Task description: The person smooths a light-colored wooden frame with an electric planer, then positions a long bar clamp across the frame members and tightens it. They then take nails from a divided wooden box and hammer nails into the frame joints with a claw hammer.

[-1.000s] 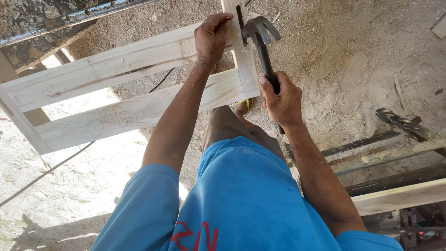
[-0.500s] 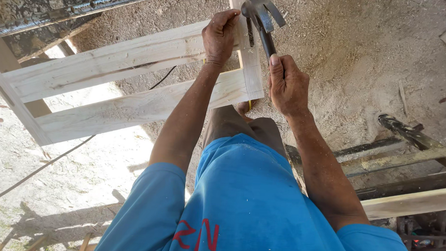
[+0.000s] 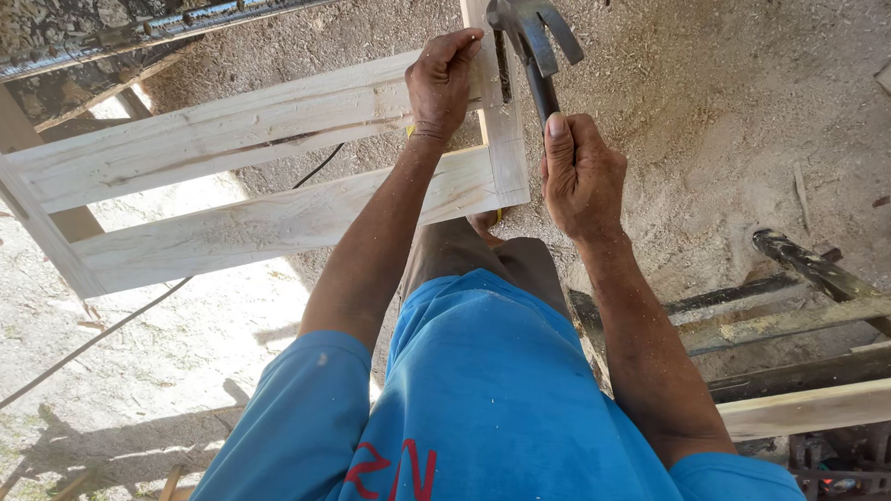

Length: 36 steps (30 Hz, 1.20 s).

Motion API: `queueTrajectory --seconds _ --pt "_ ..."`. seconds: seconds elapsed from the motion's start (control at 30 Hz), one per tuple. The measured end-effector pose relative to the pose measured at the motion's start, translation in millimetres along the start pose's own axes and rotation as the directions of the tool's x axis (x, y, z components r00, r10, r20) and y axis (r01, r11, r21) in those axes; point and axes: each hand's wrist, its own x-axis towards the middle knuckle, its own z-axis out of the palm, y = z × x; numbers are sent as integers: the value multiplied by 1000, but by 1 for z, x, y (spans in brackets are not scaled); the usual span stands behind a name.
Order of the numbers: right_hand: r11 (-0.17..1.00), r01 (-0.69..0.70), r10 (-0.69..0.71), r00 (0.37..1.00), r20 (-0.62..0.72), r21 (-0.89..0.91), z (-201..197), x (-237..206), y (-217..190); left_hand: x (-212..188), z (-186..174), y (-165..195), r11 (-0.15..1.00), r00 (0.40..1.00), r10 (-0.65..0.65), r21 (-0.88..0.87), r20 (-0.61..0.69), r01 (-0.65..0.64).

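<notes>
right hand (image 3: 581, 178) gripping hammer (image 3: 531, 34), raised

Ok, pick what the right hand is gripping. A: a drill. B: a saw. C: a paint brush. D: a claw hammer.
D: the right hand is closed around the dark handle of a claw hammer, whose head is raised above the wooden frame that the left hand steadies.

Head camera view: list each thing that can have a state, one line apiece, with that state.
Left hand: pressed flat on the frame's corner, gripping nothing.
Right hand: closed around the hammer's handle.
Dark metal claw hammer: raised, head over the upright slat.
Pale wooden slatted frame: tilted up off the sawdust-strewn ground, slats joined.
Thin black cable: lying slack on the ground.
</notes>
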Motion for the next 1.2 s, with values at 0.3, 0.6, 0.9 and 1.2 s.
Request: queueTrajectory --seconds 0.3,0.6,0.9,1.2 --pt "1000 -7 7 1000 18 -22 7 0 -1 1 -1 2 990 998 59 131 -2 -58" --pt "986 -42 51 998 49 -161 27 9 25 1 -1 -2 970 993 113 213 27 -116" --pt "970 234 -235 972 -19 -71 11 -4 11 2 -1 -4 974 991 129 186 28 -132" --pt "990 54 -47 998 52 -130 17 13 4 5 -2 1 958 981 194 214 7 -191"
